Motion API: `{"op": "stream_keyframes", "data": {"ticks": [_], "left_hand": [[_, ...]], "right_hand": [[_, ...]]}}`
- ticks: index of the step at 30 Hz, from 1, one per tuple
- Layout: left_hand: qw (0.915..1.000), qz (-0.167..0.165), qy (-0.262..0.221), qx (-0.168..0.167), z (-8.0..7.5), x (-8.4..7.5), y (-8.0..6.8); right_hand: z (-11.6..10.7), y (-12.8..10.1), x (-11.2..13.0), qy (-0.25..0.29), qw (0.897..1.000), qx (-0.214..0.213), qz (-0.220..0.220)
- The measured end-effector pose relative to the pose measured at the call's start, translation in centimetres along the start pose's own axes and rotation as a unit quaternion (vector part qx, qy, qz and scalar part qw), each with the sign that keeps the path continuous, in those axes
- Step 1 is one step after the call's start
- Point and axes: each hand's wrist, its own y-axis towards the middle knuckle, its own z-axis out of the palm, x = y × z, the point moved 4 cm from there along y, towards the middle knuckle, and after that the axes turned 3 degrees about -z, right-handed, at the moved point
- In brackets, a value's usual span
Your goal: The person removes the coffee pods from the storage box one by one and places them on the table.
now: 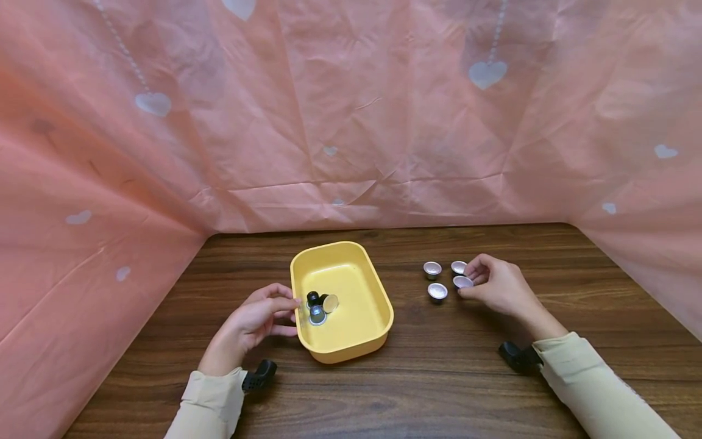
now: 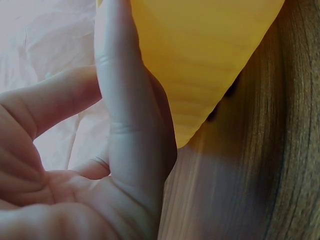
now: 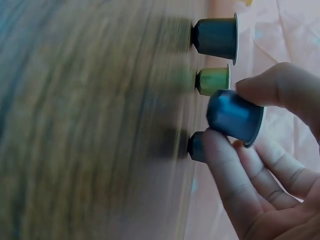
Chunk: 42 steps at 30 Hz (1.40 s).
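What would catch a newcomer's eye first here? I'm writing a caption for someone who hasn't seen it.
A bright yellow tub sits mid-table with three coffee capsules inside, the left hand touching its side. To its right, the right hand pinches a blue capsule beside three more capsules on the wooden table. Pink heart-print sheeting surrounds everything.

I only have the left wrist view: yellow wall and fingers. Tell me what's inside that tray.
Observer: The yellow tray holds three capsules, bunched near the left hand.
Operator: Report the other hand.
Observer: The right hand pinches a blue capsule between thumb and fingers.
Operator: Count what's left on the table.
Observer: Three more capsules stand foil-up on the table, beside that grip.
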Motion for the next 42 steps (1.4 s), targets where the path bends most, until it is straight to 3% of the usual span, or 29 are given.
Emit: {"op": "stream_keyframes", "data": {"ticks": [11, 30, 36, 42], "left_hand": [[1.0000, 0.001, 0.000, -0.004, -0.1, 0.1, 0.0], [1.0000, 0.002, 0.000, 0.003, -0.1, 0.1, 0.0], [1.0000, 0.005, -0.002, 0.002, 0.0, 0.0, -0.1], [0.9999, 0.008, 0.006, 0.003, 0.0, 0.2, -0.1]], "right_hand": [[0.1, 0.1, -0.3, -0.003, 0.999, 0.047, 0.004], [-0.6, -0.1, 0.0, -0.024, 0.998, 0.063, 0.007], [-2.0, -0.3, 0.3, -0.037, 0.998, 0.042, 0.023], [-3.3, -0.4, 0.8, -0.021, 0.999, -0.016, 0.031]]}}
